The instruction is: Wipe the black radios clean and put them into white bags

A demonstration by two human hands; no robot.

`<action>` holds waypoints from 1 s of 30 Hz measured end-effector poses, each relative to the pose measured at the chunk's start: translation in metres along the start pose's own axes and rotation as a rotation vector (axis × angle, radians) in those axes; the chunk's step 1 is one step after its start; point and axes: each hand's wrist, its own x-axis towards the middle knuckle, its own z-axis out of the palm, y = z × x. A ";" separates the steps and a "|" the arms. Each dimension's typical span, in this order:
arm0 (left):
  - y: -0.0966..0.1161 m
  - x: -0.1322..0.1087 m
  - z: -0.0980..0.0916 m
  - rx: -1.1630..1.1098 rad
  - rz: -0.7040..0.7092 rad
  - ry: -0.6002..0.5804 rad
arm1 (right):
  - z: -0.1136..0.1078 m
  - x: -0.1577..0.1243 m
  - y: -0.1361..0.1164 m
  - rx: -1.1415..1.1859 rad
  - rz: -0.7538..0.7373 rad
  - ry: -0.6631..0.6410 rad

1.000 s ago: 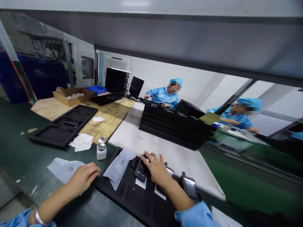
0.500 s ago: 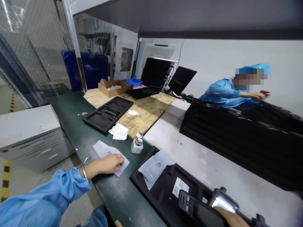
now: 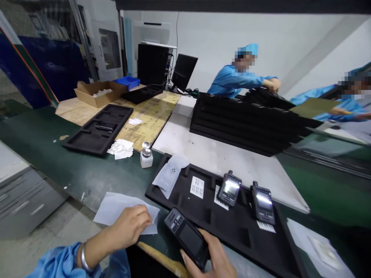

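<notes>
My left hand pinches the open end of a translucent white plastic bag lying at the bench's near edge. In my right hand is a black handheld radio, its screen and keys facing up, held close to the right of the bag. A black foam tray lies just beyond the radio. Two more handheld radios with lit screens rest in it, one in the middle and one farther right. Another bag and a white label sheet lie at its left end.
A dispenser bottle and crumpled white cloths stand past the bag. Farther back are another foam tray holding a device, a cardboard box and stacked black trays. Two co-workers in blue are across the bench.
The view has swung right. My right hand has brought the radio from over the tray to beside the bag. My left hand stays at the bag, now gripping its open end.
</notes>
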 end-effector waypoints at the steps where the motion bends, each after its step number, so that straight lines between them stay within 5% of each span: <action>1: 0.005 0.001 0.006 -0.014 0.024 0.019 | 0.000 0.000 -0.001 -0.011 -0.006 0.000; 10: 0.021 0.014 0.037 -0.179 0.108 0.197 | 0.000 -0.034 0.002 -0.096 0.057 -0.050; 17: -0.003 0.009 0.038 -0.810 -0.303 0.257 | 0.003 -0.021 -0.008 0.055 0.027 -0.201; 23: -0.025 0.015 0.043 -1.027 -0.371 0.338 | 0.019 0.004 -0.028 0.155 -0.028 -0.327; 27: -0.025 0.009 0.032 -1.038 -0.324 0.347 | 0.026 0.016 -0.032 0.158 0.035 -0.273; 30: -0.020 -0.002 0.012 -0.916 -0.224 0.270 | 0.028 0.021 -0.034 0.204 -0.005 -0.376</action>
